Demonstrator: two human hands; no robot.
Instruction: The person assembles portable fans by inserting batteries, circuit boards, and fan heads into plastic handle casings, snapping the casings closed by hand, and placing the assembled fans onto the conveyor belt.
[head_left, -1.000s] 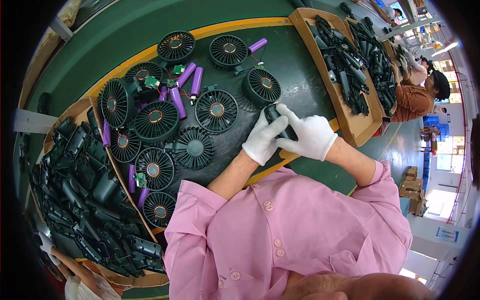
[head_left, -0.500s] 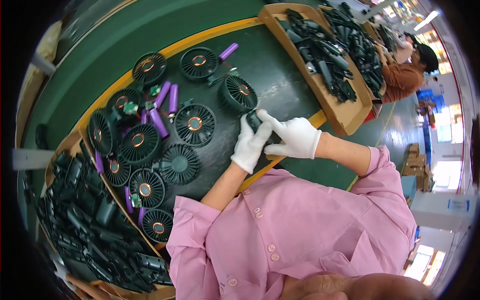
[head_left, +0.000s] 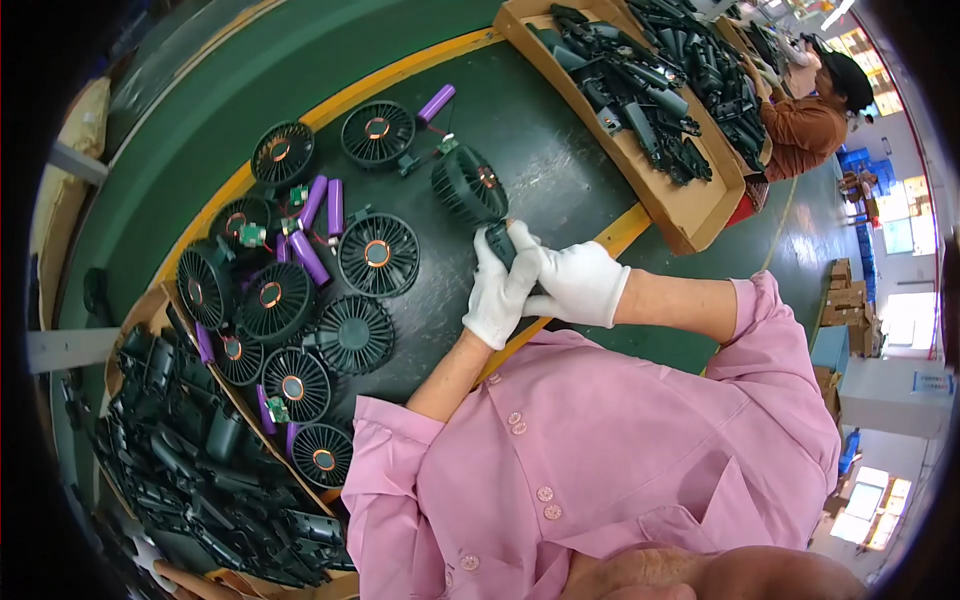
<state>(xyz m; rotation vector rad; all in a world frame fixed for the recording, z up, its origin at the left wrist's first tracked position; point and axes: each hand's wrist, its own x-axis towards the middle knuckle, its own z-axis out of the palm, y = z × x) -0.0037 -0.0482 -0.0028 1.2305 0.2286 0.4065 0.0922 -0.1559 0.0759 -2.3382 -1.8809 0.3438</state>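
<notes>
Both of my hands wear white gloves and meet near the table's front edge. Between the fingers of my left hand (head_left: 496,298) is the short dark neck of a round caged fan (head_left: 468,188), its head tilted up and away from me. My right hand (head_left: 582,283) is closed against the same neck, fingertips pressing on it beside the left thumb. A small green circuit board (head_left: 447,146) with thin wires lies just beyond the fan head, near a purple cylindrical battery (head_left: 437,103). The gloves hide part of the neck.
Several more caged fans (head_left: 378,254) and purple batteries (head_left: 309,258) cover the table's left side. A cardboard box (head_left: 690,232) of dark plastic parts stands at the far right; another box (head_left: 240,440) of parts is at the near left. A person in brown (head_left: 805,125) works beyond the right box.
The held fan's head has turned, showing more of its side. My right hand has shifted slightly left, closer against my left hand, and its fingers have drawn in. The view has shifted slightly.
</notes>
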